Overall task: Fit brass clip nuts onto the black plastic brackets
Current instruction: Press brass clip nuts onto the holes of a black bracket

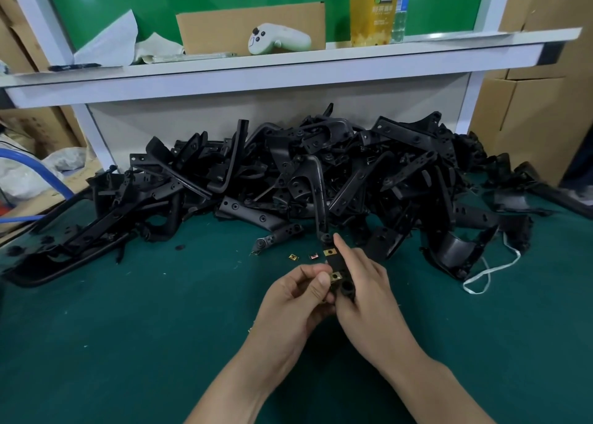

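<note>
Bracket (337,264), frame centre: right hand (365,292) gripped it, left hand (296,298) pinched a clip nut (336,276) against it. Cardboard box (224,28), upper centre, contents unseen. Green mat (96,343) ran to the lower-left edge.

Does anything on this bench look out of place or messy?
A white game controller sits on the shelf, seemingly unrelated to the job. Below, the brackets are a tangled heap, a few loose clips lie scattered on the mat, and a white cord trails at the heap's right.
</note>
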{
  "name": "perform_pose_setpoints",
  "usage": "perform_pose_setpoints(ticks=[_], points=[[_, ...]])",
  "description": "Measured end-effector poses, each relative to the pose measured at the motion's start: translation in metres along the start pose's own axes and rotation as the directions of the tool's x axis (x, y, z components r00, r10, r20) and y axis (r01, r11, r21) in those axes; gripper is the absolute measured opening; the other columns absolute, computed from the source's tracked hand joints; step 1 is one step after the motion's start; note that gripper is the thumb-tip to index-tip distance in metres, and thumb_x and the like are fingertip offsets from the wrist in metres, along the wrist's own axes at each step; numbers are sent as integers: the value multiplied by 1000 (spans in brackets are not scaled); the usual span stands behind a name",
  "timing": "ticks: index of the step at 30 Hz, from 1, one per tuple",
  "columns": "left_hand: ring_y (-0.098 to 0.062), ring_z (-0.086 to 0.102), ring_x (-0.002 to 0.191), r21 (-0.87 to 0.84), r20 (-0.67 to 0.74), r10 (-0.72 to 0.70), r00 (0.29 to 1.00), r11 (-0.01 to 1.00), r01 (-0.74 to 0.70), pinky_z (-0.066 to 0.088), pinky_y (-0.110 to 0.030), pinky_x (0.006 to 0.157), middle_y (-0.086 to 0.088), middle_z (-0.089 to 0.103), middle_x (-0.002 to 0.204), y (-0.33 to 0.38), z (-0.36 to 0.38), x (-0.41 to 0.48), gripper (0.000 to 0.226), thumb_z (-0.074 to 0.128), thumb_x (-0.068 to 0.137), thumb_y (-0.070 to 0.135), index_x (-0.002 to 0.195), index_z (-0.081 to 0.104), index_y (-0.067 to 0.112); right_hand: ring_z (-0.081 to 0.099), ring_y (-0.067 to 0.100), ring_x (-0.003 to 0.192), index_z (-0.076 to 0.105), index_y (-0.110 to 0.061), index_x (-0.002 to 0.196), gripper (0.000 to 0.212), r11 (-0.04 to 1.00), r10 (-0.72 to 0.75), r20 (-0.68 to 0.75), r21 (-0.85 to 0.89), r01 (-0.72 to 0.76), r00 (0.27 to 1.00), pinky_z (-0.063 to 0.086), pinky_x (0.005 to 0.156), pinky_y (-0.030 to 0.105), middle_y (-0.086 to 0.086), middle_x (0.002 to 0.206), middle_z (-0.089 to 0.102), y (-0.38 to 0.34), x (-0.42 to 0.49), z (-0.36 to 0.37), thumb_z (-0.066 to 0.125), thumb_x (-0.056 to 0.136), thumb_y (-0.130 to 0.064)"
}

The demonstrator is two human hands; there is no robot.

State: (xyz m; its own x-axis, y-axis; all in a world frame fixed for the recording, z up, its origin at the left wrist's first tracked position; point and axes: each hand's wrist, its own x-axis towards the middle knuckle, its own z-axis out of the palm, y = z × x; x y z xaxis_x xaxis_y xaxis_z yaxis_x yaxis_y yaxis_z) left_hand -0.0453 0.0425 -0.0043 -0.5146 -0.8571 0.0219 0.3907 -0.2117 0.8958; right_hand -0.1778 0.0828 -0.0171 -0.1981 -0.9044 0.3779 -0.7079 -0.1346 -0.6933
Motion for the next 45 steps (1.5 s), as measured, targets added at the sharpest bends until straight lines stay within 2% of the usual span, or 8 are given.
perform_pose_setpoints(ticks=[9,13,21,28,32,39,42,45], points=[[-11,58,65,-33,3,-26,1000,999,26,58,-27,72,-5,59,70,-1,0,2,9,67,82,18,86,65,11,26,5,127,16,-38,158,79,1000,22,45,11,-23,999,24,105,21,-30,127,39,0,-1,0,51,94,-9],[-10,57,65,-22,3,-33,999,999,33,58,-26,71,-4,59,70,-2,0,2,13,66,83,18,89,62,8,25,6,130,15,-38,158,80,999,27,55,18,-28,998,26,106,23,-31,128,39,0,-1,0,51,93,-8],[-8,57,63,22,-5,-17,1000,1000,17,57,-25,70,-1,59,67,-2,0,2,16,66,82,20,90,59,6,25,5,129,14,-38,158,81,1000,30,62,-1,-30,998,24,106,20,-29,129,40,0,-2,1,50,93,-7],[-9,56,61,-4,4,-65,998,998,65,57,-25,68,-2,57,66,1,-1,2,18,66,81,18,90,58,5,23,2,128,16,-37,158,79,1000,9,74,-5,-9,997,25,109,22,-29,131,39,-3,-2,-1,49,93,-7],[-8,57,62,30,-5,-58,998,998,58,57,-25,67,-1,59,68,0,-3,3,19,67,80,19,89,58,5,20,-9,120,15,-36,158,80,1000,-13,88,-17,14,996,24,115,24,-28,132,39,-3,-2,-1,48,93,-4],[-7,56,62,158,-44,-13,999,987,20,54,-22,65,3,60,70,-3,-2,2,7,60,95,14,91,58,8,22,1,129,11,-35,159,79,999,-17,102,-40,21,995,25,117,28,-24,136,39,-4,-1,0,49,95,-8],[-7,57,64,193,-53,-1,999,981,11,55,-23,67,3,62,72,-1,-4,1,5,61,96,13,95,60,9,20,-7,122,11,-34,159,79,999,-22,104,-46,27,994,24,117,28,-24,133,40,-2,-1,0,50,96,-10],[-6,58,65,214,-82,10,997,977,8,54,-24,68,4,65,75,2,-4,2,7,63,96,11,103,63,9,14,-26,114,10,-29,160,78,996,-41,84,-75,48,996,24,114,28,-22,130,40,-2,-1,-1,53,96,-15]])
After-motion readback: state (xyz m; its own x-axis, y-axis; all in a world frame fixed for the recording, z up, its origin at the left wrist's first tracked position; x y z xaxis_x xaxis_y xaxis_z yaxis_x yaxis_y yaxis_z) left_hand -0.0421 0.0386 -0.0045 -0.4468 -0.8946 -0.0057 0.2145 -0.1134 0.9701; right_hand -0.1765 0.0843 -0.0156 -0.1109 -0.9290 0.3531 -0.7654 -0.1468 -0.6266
